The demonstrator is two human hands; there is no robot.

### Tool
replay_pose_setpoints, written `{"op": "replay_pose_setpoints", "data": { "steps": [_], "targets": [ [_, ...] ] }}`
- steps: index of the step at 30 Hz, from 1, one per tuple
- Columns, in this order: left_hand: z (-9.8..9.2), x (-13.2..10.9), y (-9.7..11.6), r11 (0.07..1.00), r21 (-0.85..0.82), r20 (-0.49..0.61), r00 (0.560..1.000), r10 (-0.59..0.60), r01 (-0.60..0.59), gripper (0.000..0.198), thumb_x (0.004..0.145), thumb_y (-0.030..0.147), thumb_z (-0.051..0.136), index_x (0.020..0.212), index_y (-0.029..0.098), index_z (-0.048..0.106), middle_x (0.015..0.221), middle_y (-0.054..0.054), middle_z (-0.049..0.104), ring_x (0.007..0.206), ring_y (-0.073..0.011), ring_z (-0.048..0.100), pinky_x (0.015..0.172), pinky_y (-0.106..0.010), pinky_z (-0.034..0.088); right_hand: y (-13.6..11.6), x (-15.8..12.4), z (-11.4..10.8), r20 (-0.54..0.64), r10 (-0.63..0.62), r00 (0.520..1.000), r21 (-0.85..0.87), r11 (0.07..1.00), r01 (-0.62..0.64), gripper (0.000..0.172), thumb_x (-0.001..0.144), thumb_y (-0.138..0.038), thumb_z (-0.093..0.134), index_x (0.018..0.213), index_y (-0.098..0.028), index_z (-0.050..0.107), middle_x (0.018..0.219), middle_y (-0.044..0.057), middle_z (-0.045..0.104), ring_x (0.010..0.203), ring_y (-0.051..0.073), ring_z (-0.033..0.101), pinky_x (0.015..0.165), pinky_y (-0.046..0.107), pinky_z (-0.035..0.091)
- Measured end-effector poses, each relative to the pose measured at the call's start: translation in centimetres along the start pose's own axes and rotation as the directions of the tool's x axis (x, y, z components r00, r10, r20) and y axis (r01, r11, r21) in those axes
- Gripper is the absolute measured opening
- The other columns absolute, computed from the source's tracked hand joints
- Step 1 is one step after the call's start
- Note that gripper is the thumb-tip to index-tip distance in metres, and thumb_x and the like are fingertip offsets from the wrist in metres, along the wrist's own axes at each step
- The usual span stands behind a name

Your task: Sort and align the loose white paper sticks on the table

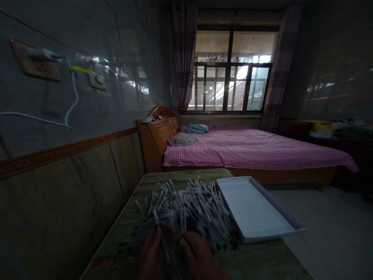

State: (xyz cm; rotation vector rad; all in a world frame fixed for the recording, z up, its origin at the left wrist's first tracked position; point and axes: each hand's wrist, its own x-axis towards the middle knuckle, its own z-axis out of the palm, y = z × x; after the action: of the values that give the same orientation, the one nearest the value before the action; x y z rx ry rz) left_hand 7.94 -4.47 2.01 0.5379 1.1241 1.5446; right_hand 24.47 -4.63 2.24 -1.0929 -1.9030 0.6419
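Observation:
A large heap of thin, pale pen-like sticks (204, 210), some with dark ends, lies spread over the table in front of me. At the heap's near edge, my left hand (153, 247) is closed, with thumb and fingers pinching a pale stick (156, 217) that points up and away. Beside it, my right hand (196, 251) is closed with its fingers curled towards the left one. Pale sticks stand out just beyond its fingertips, but dimness and blur hide what it grips. More sticks show faintly between both hands.
A shallow white tray (256, 210) rests on the right of the small table (233, 264), overhanging its edge. Beyond stands a bed (233, 149) with a pink checked sheet. The tiled wall (122, 202) with a socket (36, 64) and cable runs along the left.

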Motion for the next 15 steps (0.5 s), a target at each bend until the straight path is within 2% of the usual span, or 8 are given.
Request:
{"op": "replay_pose_setpoints", "data": {
  "steps": [4, 7, 11, 15],
  "targets": [
    [-0.2, -0.3, 1.0, 0.963, -0.245, 0.039, 0.994, -0.103, 0.109, 0.018, 0.087, 0.017, 0.063, 0.101, 0.017, 0.074, 0.109, -0.013, 0.083, 0.110, -0.0296, 0.076, 0.092, -0.042, 0.064, -0.2, -0.1, 0.1, 0.069, 0.023, 0.997, -0.128, 0.992, -0.014, 0.030, 0.101, -0.029, 0.050, 0.076, -0.024, 0.064, 0.075, 0.003, 0.074, 0.068, 0.018, 0.070, 0.059, 0.025, 0.038],
    [0.1, -0.6, 1.2, 0.935, -0.327, 0.050, 0.991, -0.127, 0.137, 0.023, 0.088, 0.009, 0.059, 0.104, 0.016, 0.074, 0.113, -0.014, 0.082, 0.113, -0.0280, 0.075, 0.093, -0.038, 0.063, -0.1, -0.1, 0.2, 0.107, 0.044, 0.993, -0.144, 0.989, -0.029, 0.032, 0.101, -0.029, 0.051, 0.072, -0.024, 0.063, 0.068, 0.002, 0.072, 0.061, 0.018, 0.068, 0.054, 0.025, 0.032],
    [1.0, -1.4, 1.6, 0.946, -0.301, 0.009, 0.992, -0.126, 0.123, 0.013, 0.082, 0.014, 0.070, 0.095, 0.017, 0.073, 0.113, -0.014, 0.082, 0.116, -0.0296, 0.073, 0.099, -0.039, 0.060, 0.3, 0.1, 0.5, 0.077, 0.056, 0.995, -0.145, 0.988, -0.045, 0.033, 0.100, -0.026, 0.049, 0.070, -0.021, 0.061, 0.067, 0.004, 0.071, 0.062, 0.017, 0.067, 0.054, 0.025, 0.030],
    [1.0, -1.8, 1.6, 0.977, -0.187, 0.015, 0.995, -0.102, 0.103, 0.035, 0.066, 0.029, 0.090, 0.095, 0.021, 0.071, 0.103, -0.011, 0.084, 0.115, -0.0349, 0.074, 0.097, -0.044, 0.062, 0.8, 0.3, 0.3, 0.066, 0.062, 0.996, -0.121, 0.991, -0.054, 0.032, 0.097, -0.021, 0.050, 0.068, -0.019, 0.061, 0.066, 0.003, 0.070, 0.061, 0.016, 0.066, 0.054, 0.023, 0.031]
  ]
}}
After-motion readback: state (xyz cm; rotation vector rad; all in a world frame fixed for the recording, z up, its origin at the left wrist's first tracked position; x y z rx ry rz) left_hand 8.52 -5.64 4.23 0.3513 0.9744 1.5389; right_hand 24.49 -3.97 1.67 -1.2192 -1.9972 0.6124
